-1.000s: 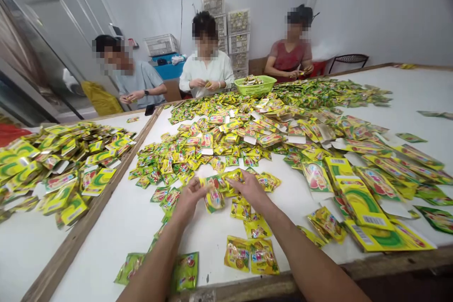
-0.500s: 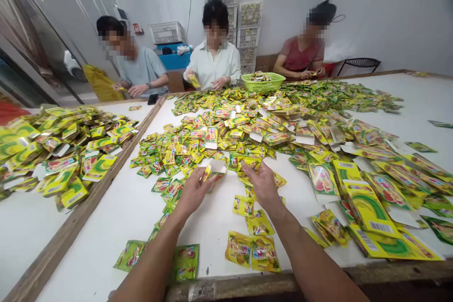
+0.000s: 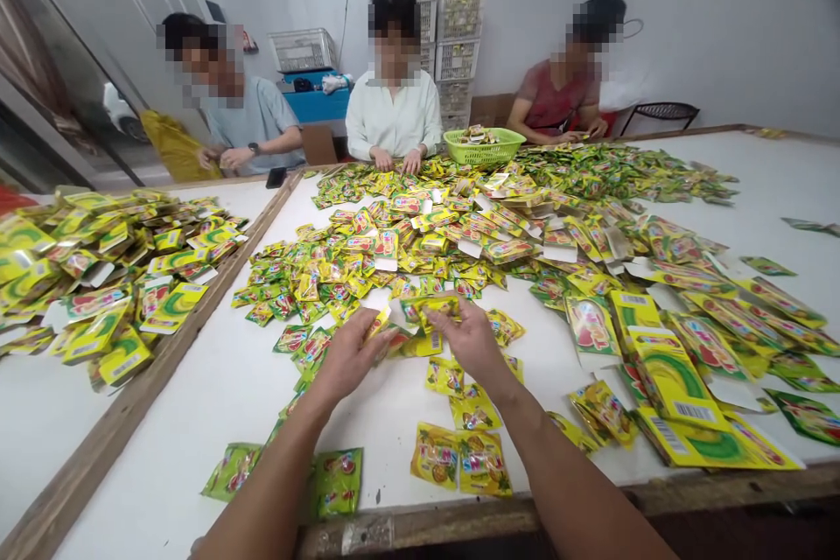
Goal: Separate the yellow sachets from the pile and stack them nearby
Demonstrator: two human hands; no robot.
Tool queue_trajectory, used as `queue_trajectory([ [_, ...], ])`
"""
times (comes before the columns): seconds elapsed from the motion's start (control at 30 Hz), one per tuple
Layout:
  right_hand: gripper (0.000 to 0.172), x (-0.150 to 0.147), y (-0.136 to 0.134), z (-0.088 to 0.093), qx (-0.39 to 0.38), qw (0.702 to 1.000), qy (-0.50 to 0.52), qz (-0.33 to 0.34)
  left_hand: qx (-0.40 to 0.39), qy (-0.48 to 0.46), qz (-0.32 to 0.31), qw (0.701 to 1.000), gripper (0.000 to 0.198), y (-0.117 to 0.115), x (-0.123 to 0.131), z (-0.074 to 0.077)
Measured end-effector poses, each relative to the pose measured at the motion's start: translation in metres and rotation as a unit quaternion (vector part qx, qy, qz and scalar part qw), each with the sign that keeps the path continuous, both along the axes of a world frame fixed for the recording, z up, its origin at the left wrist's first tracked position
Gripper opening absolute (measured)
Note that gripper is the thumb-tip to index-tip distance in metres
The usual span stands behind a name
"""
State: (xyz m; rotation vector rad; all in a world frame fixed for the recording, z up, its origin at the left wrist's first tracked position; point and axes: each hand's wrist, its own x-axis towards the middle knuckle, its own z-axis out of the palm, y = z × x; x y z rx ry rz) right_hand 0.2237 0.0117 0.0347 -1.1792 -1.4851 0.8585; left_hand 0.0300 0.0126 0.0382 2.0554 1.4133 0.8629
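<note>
A white desk point(image 3: 216, 402) with a wooden edge is being covered across its middle and far side by a heap of yellow-green packets point(image 3: 472, 227), and a second heap point(image 3: 98, 271) is lying on the neighbouring surface to the left. Three people are sitting at the far edge, their hands being kept among the packets, with a green basket point(image 3: 484, 146) standing between two of them. Larger flat pouches point(image 3: 669, 376) are being spread along the right side, near the front edge. Just in front of the heap, a packet point(image 3: 430, 308) is being held above the desk between the left hand point(image 3: 347, 357) and the right hand point(image 3: 469, 339); the fingers of both hands are being closed on it, the left at its left end, the right at its right end. Loose sachets point(image 3: 459, 459) are lying below the hands, near the front edge.
</note>
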Motion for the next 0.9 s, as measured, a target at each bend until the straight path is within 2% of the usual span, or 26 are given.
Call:
queue_trajectory([
  [0.13,0.017,0.002,0.001,0.003,0.007,0.993,-0.11,0.05,-0.076,0.007,-0.005,0.997,0.034,-0.004,-0.003,0.003],
  [0.27,0.017,0.001,0.004,0.001,0.021,0.994,-0.106,0.013,-0.078,-0.013,-0.036,0.996,0.032,-0.005,-0.003,0.003],
  [0.4,0.02,-0.01,0.005,-0.004,0.012,0.997,-0.069,-0.035,-0.155,-0.133,-0.042,0.978,0.036,-0.003,0.002,-0.001],
  [0.53,0.018,-0.014,0.003,-0.007,0.051,0.989,-0.127,-0.053,-0.239,-0.237,-0.013,0.942,0.039,-0.002,0.005,-0.007],
  [0.67,0.02,-0.009,0.002,-0.006,0.107,0.968,-0.216,-0.063,-0.241,-0.265,-0.024,0.933,0.035,-0.001,0.005,-0.013],
  [0.73,0.016,-0.01,0.001,-0.008,0.116,0.963,-0.233,-0.065,-0.234,-0.271,-0.027,0.933,0.033,-0.002,0.005,-0.015],
  [0.8,0.011,-0.013,0.001,-0.01,0.11,0.967,-0.221,-0.062,-0.24,-0.297,-0.022,0.924,0.033,-0.002,0.006,-0.016],
  [0.9,0.015,-0.016,0.001,-0.015,0.065,0.984,-0.156,-0.057,-0.264,-0.347,-0.02,0.9,0.035,-0.001,0.008,-0.015],
])
